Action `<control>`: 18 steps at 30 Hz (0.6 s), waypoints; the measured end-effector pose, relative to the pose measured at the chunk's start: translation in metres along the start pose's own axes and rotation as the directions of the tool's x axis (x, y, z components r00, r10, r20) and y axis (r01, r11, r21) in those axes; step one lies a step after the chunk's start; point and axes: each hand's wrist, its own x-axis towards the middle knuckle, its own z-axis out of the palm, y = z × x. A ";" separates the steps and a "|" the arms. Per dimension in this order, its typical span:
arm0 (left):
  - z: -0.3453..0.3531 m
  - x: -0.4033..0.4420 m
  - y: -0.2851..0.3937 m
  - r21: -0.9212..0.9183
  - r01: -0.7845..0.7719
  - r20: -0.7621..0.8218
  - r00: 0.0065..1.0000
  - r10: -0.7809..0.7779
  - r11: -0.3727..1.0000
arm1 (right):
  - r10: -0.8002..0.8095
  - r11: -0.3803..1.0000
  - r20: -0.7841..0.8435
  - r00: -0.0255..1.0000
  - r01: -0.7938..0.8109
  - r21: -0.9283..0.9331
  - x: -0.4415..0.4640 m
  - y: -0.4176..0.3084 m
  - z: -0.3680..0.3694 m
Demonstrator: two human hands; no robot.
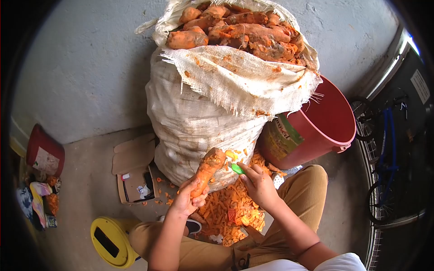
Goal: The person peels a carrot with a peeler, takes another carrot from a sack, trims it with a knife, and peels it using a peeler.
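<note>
Maroon bucket (47, 151) at far left, on the floor. Yellow container (120, 234) next, dark slot in its lid; open cardboard box (135, 179) beyond it. Left hand (186, 198) clamped round the lower end of an orange root (209, 170), which tilts upward in front of a white woven sack (194, 104) heaped with similar roots. Orange peelings (235, 198) below, between the hands. Right hand (260, 184), apart from the left, grips a green-handled tool (237, 169) near the root. Red tub (332, 122) behind; blue bicycle (388, 140) far right.
</note>
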 end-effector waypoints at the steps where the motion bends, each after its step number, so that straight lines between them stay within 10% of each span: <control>1: 0.000 0.000 -0.002 -0.011 0.006 0.003 1.000 -0.006 1.000 | 0.008 1.000 -0.003 1.000 -0.008 0.015 0.000 0.000 0.002; 18: 0.022 -0.011 0.001 0.074 0.053 0.145 0.987 -0.063 0.996 | 0.179 0.984 -0.122 0.976 -0.176 0.040 0.006 0.036 0.025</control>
